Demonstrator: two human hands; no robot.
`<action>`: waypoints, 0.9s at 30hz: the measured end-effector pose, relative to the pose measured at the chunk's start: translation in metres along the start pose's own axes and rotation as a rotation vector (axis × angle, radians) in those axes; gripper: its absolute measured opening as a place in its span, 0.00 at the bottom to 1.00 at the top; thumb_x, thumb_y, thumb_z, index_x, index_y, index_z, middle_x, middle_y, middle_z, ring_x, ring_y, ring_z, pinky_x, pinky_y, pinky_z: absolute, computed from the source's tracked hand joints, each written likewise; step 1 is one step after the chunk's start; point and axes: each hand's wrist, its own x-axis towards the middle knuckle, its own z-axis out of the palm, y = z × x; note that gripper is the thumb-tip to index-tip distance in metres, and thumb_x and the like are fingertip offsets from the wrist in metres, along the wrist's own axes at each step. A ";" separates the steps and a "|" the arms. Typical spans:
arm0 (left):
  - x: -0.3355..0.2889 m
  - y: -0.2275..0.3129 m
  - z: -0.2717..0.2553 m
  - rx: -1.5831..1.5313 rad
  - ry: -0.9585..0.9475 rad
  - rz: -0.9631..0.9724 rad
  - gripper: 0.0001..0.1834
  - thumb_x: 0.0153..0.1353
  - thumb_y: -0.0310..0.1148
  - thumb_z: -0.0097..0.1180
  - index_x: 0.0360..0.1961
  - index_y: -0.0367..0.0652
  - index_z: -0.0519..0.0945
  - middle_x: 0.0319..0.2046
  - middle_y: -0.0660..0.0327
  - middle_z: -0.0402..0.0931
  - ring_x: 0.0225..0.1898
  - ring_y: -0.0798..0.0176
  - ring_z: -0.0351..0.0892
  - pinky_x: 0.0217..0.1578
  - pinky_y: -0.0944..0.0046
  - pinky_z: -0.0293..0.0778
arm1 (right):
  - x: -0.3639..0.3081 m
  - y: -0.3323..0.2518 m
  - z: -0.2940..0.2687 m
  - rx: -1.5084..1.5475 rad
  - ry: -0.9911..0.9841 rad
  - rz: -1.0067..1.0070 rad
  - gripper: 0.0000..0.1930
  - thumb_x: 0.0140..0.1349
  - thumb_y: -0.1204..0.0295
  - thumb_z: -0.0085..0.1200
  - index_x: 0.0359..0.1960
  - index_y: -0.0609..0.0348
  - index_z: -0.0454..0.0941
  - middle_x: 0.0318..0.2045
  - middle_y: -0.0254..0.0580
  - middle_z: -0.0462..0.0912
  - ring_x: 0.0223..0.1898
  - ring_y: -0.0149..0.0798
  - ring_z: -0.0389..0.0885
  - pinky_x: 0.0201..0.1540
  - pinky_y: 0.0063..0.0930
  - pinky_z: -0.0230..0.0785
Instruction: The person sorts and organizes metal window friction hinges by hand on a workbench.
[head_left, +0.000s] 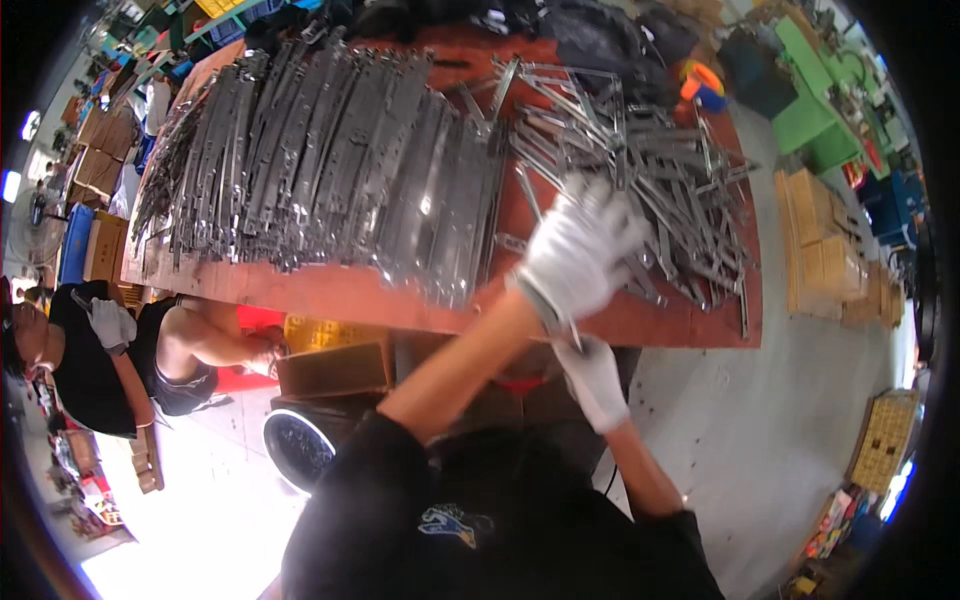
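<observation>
My left hand (588,243), in a white knitted glove, reaches over the near side of a loose, tangled pile of thin metal arms (690,200). Motion smears its fingers, so whether it grips one is unclear. Below it, just off the table's front edge, my right hand (596,385) is gloved in white too and closed. A thin sliver shows at its fingertips, too small to name. Left of the pile, long grey metal strips (320,160) lie side by side in a dense row. Both lots rest on a reddish table (375,297).
Dark bags (610,40) and an orange-and-blue ring-shaped thing (703,85) sit at the table's far side. Cardboard boxes (825,250) stand on the right floor. At left, another person (95,350) sits near a cardboard box (335,370) and a round dark container (298,450).
</observation>
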 end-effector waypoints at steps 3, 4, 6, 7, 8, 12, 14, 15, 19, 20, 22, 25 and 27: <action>-0.017 -0.041 0.056 -0.025 0.035 -0.007 0.31 0.62 0.47 0.62 0.67 0.60 0.75 0.65 0.56 0.71 0.72 0.44 0.63 0.73 0.38 0.54 | 0.037 0.024 0.029 -0.144 0.023 -0.014 0.14 0.70 0.65 0.61 0.31 0.64 0.80 0.18 0.31 0.72 0.23 0.25 0.69 0.27 0.29 0.61; -0.024 -0.036 0.051 -0.049 0.053 -0.031 0.31 0.62 0.47 0.63 0.68 0.61 0.75 0.65 0.56 0.71 0.72 0.44 0.63 0.73 0.38 0.55 | 0.026 0.030 0.036 -0.194 0.058 -0.093 0.16 0.70 0.65 0.61 0.29 0.66 0.79 0.18 0.33 0.73 0.24 0.27 0.70 0.29 0.31 0.64; -0.032 -0.016 0.044 -0.058 0.028 0.033 0.32 0.61 0.47 0.63 0.67 0.59 0.75 0.64 0.56 0.71 0.71 0.43 0.63 0.73 0.38 0.55 | -0.003 0.036 0.032 -0.156 0.084 -0.140 0.15 0.71 0.67 0.60 0.30 0.67 0.78 0.21 0.33 0.75 0.25 0.27 0.68 0.30 0.33 0.64; -0.029 -0.007 0.039 -0.065 -0.023 0.042 0.32 0.62 0.47 0.63 0.67 0.58 0.75 0.64 0.57 0.71 0.71 0.44 0.63 0.73 0.39 0.55 | -0.012 0.047 0.031 -0.093 0.079 -0.092 0.15 0.72 0.66 0.59 0.30 0.65 0.78 0.20 0.30 0.74 0.24 0.25 0.67 0.28 0.30 0.61; -0.025 -0.001 0.037 -0.072 -0.073 0.051 0.31 0.62 0.47 0.63 0.67 0.58 0.75 0.64 0.58 0.71 0.71 0.45 0.63 0.73 0.40 0.55 | -0.016 0.055 0.029 -0.031 0.073 -0.045 0.14 0.73 0.66 0.58 0.31 0.64 0.79 0.20 0.27 0.73 0.23 0.23 0.66 0.27 0.27 0.59; -0.025 -0.013 0.072 -0.053 -0.077 0.015 0.29 0.65 0.48 0.61 0.67 0.60 0.75 0.65 0.59 0.72 0.72 0.47 0.63 0.74 0.40 0.54 | 0.000 0.056 0.045 0.241 0.032 0.093 0.13 0.74 0.65 0.57 0.32 0.59 0.79 0.20 0.22 0.70 0.21 0.19 0.63 0.23 0.22 0.53; -0.038 -0.023 0.089 -0.043 -0.025 0.042 0.28 0.65 0.47 0.59 0.67 0.60 0.75 0.67 0.59 0.72 0.74 0.47 0.62 0.74 0.39 0.53 | 0.011 0.073 0.058 0.295 0.057 0.199 0.13 0.74 0.66 0.58 0.30 0.55 0.77 0.18 0.21 0.67 0.19 0.17 0.63 0.20 0.21 0.51; -0.035 -0.018 0.091 -0.095 -0.002 0.027 0.28 0.66 0.47 0.59 0.68 0.61 0.75 0.67 0.59 0.71 0.75 0.47 0.61 0.75 0.37 0.51 | 0.012 0.089 0.057 0.300 0.073 0.120 0.13 0.74 0.66 0.58 0.29 0.52 0.74 0.17 0.20 0.66 0.16 0.18 0.62 0.17 0.20 0.51; -0.035 -0.021 0.098 -0.085 0.052 0.049 0.29 0.65 0.46 0.60 0.68 0.61 0.75 0.68 0.58 0.70 0.77 0.45 0.57 0.76 0.37 0.51 | 0.011 0.085 0.060 0.503 -0.004 0.268 0.12 0.74 0.67 0.58 0.28 0.49 0.74 0.17 0.19 0.65 0.11 0.19 0.59 0.12 0.21 0.47; -0.041 -0.021 0.097 -0.086 0.108 0.002 0.29 0.64 0.43 0.60 0.67 0.60 0.75 0.68 0.59 0.69 0.75 0.46 0.59 0.75 0.38 0.52 | 0.012 0.082 0.062 0.470 0.008 0.265 0.12 0.73 0.68 0.58 0.29 0.50 0.74 0.17 0.20 0.66 0.12 0.18 0.59 0.13 0.21 0.48; -0.048 -0.008 0.084 0.015 0.139 -0.132 0.31 0.59 0.39 0.62 0.67 0.59 0.76 0.69 0.56 0.67 0.73 0.42 0.61 0.72 0.34 0.56 | 0.006 0.089 0.058 0.439 0.035 0.233 0.11 0.73 0.68 0.58 0.29 0.51 0.74 0.17 0.21 0.66 0.13 0.18 0.60 0.14 0.21 0.49; -0.088 0.031 0.082 -0.019 0.245 -0.343 0.36 0.54 0.33 0.61 0.68 0.62 0.76 0.73 0.52 0.60 0.73 0.31 0.56 0.65 0.26 0.60 | 0.004 0.099 0.068 0.247 0.182 -0.157 0.10 0.70 0.70 0.60 0.42 0.66 0.83 0.30 0.33 0.85 0.31 0.27 0.80 0.35 0.25 0.74; -0.087 0.038 0.053 -0.121 0.099 -0.401 0.42 0.52 0.25 0.59 0.72 0.61 0.72 0.75 0.46 0.56 0.74 0.20 0.51 0.65 0.26 0.61 | -0.008 0.059 0.077 0.175 0.158 -0.287 0.14 0.68 0.72 0.61 0.50 0.70 0.82 0.38 0.40 0.88 0.38 0.31 0.83 0.44 0.31 0.76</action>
